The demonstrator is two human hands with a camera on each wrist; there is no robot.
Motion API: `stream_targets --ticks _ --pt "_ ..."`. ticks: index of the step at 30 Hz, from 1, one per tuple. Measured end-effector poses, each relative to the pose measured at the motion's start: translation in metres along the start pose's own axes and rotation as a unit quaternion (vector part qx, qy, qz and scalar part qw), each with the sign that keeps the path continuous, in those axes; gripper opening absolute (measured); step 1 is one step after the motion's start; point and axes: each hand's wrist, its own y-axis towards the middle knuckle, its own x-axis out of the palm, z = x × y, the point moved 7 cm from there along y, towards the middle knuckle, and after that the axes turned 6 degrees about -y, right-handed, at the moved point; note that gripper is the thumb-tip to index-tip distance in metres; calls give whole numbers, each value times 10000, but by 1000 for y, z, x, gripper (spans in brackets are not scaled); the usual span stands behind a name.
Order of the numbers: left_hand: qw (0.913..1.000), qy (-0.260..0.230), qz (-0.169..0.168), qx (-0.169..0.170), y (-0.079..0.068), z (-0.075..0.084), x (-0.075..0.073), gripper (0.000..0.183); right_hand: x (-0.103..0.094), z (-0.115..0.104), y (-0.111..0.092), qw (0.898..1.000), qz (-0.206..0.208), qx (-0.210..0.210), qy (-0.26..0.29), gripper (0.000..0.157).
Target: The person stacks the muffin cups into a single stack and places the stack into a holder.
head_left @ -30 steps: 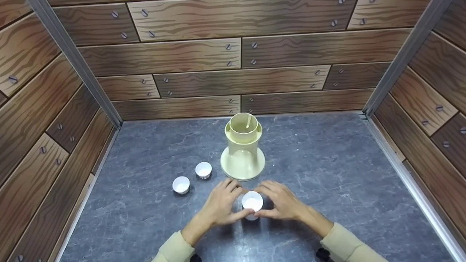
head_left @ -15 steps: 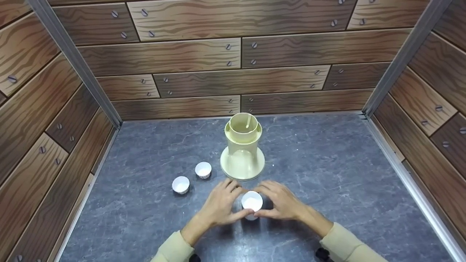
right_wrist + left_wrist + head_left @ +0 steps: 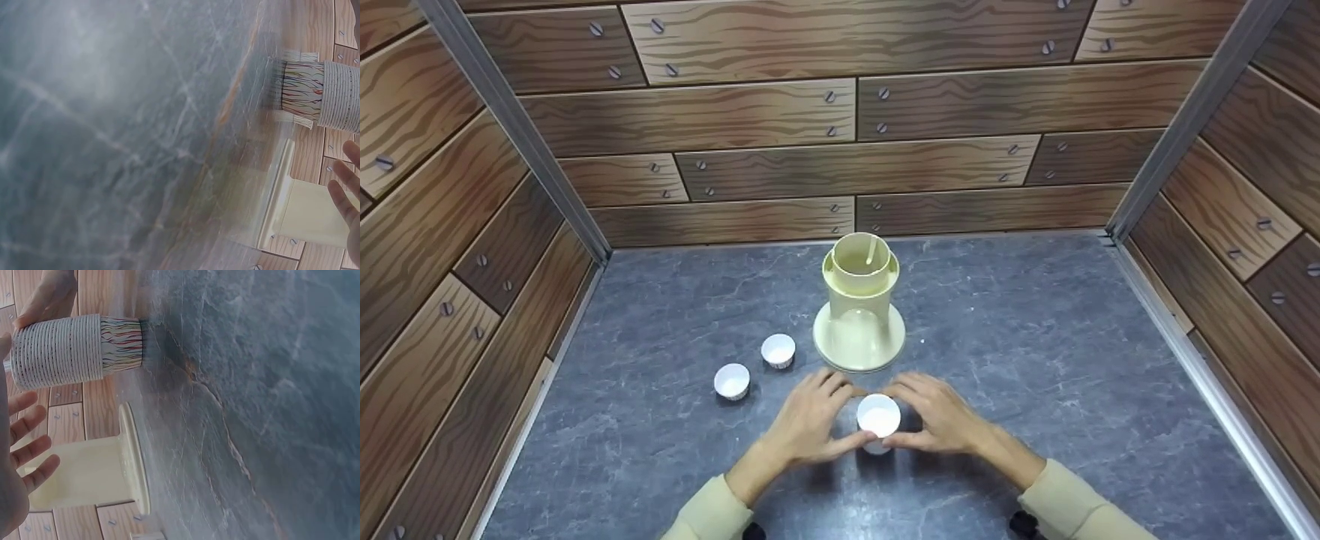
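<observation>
Holding a stack (image 3: 878, 414) of white cups upright between left hand (image 3: 808, 420) and right hand (image 3: 936, 420), one from each side. Pinching with thumb tips on the near side and forefingers curved toward the far side, opened only to about the stack's width. Spread loosely in the other fingers (image 3: 44, 473), as seen from the wrists, and off the stack there. Can see closely nested rims within the grip, and wavy coloured lines lower down, below the fingers. Looks to be resting by its base on the counter (image 3: 1035, 337). Can find a yellow stand (image 3: 859, 341) just beyond the fingertips, upright, wide at the foot and open at the top. Can also find, to the left of the left fingers and slightly farther out, a nearer cup (image 3: 732, 382) and a farther cup (image 3: 778, 351), both mouth up, near each other but apart. Can see a wood-patterned wall (image 3: 765, 112) well past the fingers, behind the stand
</observation>
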Motion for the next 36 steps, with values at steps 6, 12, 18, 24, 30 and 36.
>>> stream_targets --ticks 6,12,18,24,30,36 --pt "9997 157 -146 -91 -3 -6 -5 58 0 1 0 10000 23 -17 -43 62" --pt "9988 232 -372 -234 -8 -17 -11 62 0 1 -1 10000 19 -4 -48 62" --pt "9965 299 -645 -452 -12 -31 -16 63 0 0 -1 9999 -8 -15 -128 64" --pt "9944 404 -721 -666 -14 -48 -16 62 -1 1 -2 9999 -34 -17 -146 63" --pt "9934 509 -647 -799 -18 -64 -19 61 0 2 -2 9999 -93 31 -113 61" --pt "9921 590 -605 -930 -24 -81 -23 62 0 1 -1 9999 -63 27 -107 63"
